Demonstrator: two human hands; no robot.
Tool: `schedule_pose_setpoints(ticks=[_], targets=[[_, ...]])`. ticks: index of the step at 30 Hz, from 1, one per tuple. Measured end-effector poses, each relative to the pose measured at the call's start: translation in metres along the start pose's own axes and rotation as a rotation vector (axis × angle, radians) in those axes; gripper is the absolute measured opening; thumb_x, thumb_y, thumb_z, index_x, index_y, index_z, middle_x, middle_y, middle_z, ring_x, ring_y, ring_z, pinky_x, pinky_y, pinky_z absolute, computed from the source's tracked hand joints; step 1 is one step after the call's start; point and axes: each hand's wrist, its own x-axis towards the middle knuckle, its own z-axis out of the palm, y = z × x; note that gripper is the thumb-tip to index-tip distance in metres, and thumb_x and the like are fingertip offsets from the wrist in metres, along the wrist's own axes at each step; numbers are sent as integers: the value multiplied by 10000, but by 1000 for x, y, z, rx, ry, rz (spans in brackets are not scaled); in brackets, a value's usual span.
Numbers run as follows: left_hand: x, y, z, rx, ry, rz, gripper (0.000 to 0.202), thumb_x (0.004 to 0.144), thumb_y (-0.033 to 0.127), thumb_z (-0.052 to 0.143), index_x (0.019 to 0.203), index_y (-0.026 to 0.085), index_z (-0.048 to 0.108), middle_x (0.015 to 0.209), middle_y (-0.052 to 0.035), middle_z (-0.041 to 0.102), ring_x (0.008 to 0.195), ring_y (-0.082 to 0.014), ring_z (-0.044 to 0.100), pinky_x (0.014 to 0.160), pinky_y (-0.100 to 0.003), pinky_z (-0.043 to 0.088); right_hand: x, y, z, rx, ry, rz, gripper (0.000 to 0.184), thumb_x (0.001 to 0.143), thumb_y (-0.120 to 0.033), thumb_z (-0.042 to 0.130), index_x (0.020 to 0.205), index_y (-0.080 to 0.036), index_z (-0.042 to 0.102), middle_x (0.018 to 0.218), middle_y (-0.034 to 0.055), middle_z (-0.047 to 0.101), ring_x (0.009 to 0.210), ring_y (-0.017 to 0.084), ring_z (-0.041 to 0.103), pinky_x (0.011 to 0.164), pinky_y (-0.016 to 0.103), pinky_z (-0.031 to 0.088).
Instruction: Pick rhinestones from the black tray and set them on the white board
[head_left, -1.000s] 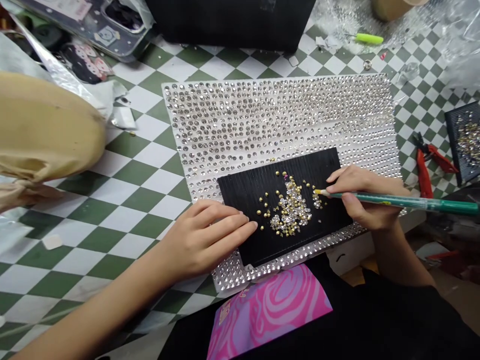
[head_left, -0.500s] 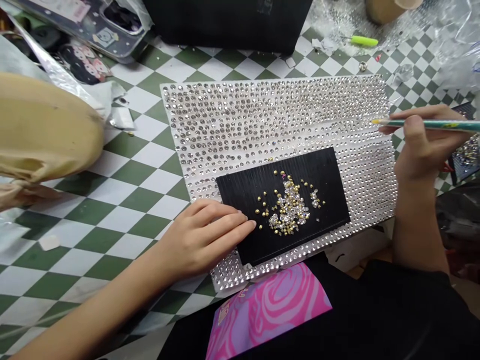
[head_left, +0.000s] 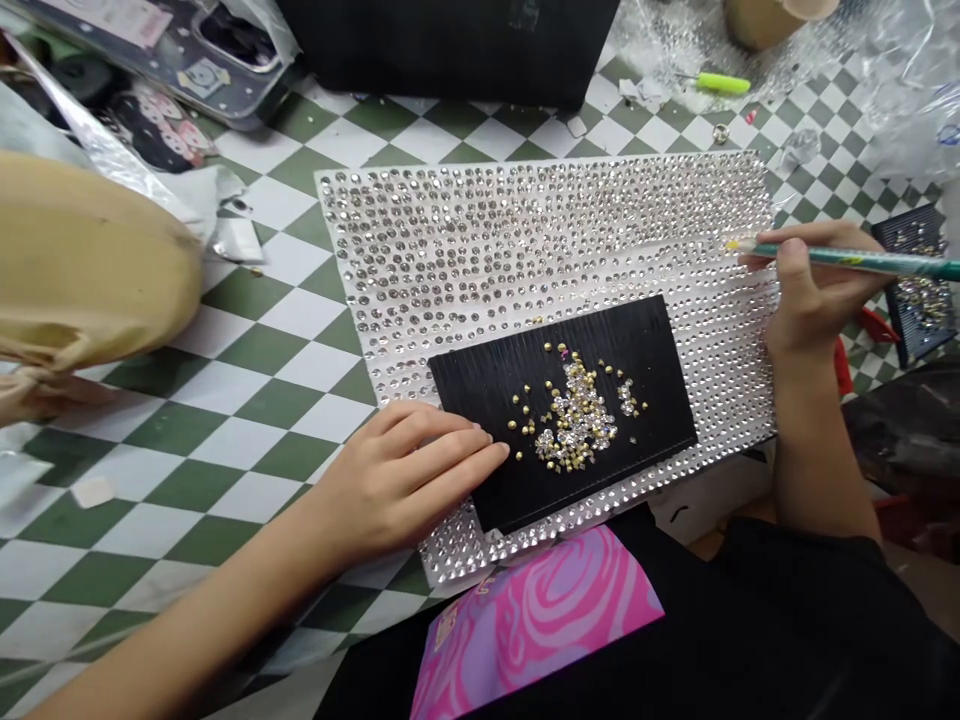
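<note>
A white sheet (head_left: 480, 262) covered with rows of clear rhinestones lies across the checkered table. On it rests a black ribbed tray (head_left: 645, 350) bearing a loose pile of rhinestones (head_left: 581, 420), some showing gold backs. My left hand (head_left: 409, 475) lies flat over the tray's left edge, fingers extended and holding nothing. At the sheet's right side, my right hand (head_left: 814, 285) pinches a green pencil-like stick (head_left: 855, 258). Its yellow tip points left, over the rows of stones; whether it touches them I cannot tell.
A second dark tray of stones (head_left: 919, 280) sits at the far right, near something red (head_left: 844, 365). A black box (head_left: 450, 50) stands behind the sheet. To the left are a tan wrapped bundle (head_left: 97, 260) and a phone case (head_left: 225, 60). A lime-green-handled tool (head_left: 722, 83) lies behind.
My right hand and the stick have shifted slightly left over the sheet, uncovering more of the second tray. My left hand stays in place on the black tray.
</note>
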Motion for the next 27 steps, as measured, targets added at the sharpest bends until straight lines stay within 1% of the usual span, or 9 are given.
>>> schedule_pose_setpoints(ticks=[4, 10, 13, 17, 21, 23, 24, 27], targets=[[0, 0, 0, -6, -5, 8, 223, 937, 130, 448, 1078, 131, 622, 932, -35, 705, 931, -148, 584, 792, -306, 445, 0, -2, 1, -42, 0, 59, 123, 788, -216, 629, 764, -116, 697, 722, 34, 671, 593, 81, 637, 587, 240, 582], [0, 0, 0, 18, 0, 3, 224, 949, 155, 435, 1072, 156, 622, 911, -21, 713, 913, -133, 601, 775, -293, 451, 0, -4, 2, -55, -5, 85, 143, 775, -240, 629, 756, -116, 699, 724, 32, 682, 608, 94, 648, 588, 253, 578], [1, 0, 0, 28, 1, -1, 221, 946, 148, 437, 1068, 161, 620, 905, -16, 716, 908, -127, 603, 776, -290, 455, 0, -3, 1, -26, 14, 68, 119, 766, -218, 626, 743, -121, 692, 706, 20, 678, 575, 89, 641, 557, 246, 562], [2, 0, 0, 20, 3, 3, 218, 936, 143, 448, 1069, 154, 621, 903, -22, 716, 906, -134, 600, 774, -295, 457, 0, 2, 0, -3, 66, 11, 54, 740, -169, 617, 732, -138, 661, 667, 5, 662, 501, 74, 612, 493, 212, 521], [2, 0, 0, 23, 9, 1, 219, 929, 142, 456, 1067, 160, 625, 901, -23, 717, 907, -137, 606, 771, -298, 462, 1, 7, -1, -42, 82, 12, 75, 751, -184, 593, 754, -143, 655, 700, 12, 658, 513, 76, 611, 508, 220, 537], [1, 1, 0, 28, 11, -3, 220, 934, 150, 449, 1064, 170, 625, 895, -18, 717, 906, -131, 610, 766, -294, 462, 3, 6, -2, -37, 78, 14, 112, 777, -199, 592, 789, -133, 682, 740, 33, 661, 562, 91, 637, 542, 237, 551], [1, 1, 1, 30, 10, -5, 219, 936, 152, 447, 1064, 172, 624, 894, -16, 718, 905, -129, 612, 765, -292, 462, 4, 3, -3, -28, 67, 0, 134, 789, -202, 598, 837, -130, 700, 790, 48, 673, 599, 101, 654, 567, 249, 559], [1, 1, 1, 33, 9, 0, 218, 941, 153, 445, 1068, 168, 621, 901, -17, 718, 905, -126, 615, 761, -292, 461, 1, -18, -2, -38, -53, -98, 271, 802, -177, 622, 1057, -162, 713, 1008, 76, 707, 739, 135, 704, 665, 286, 577]])
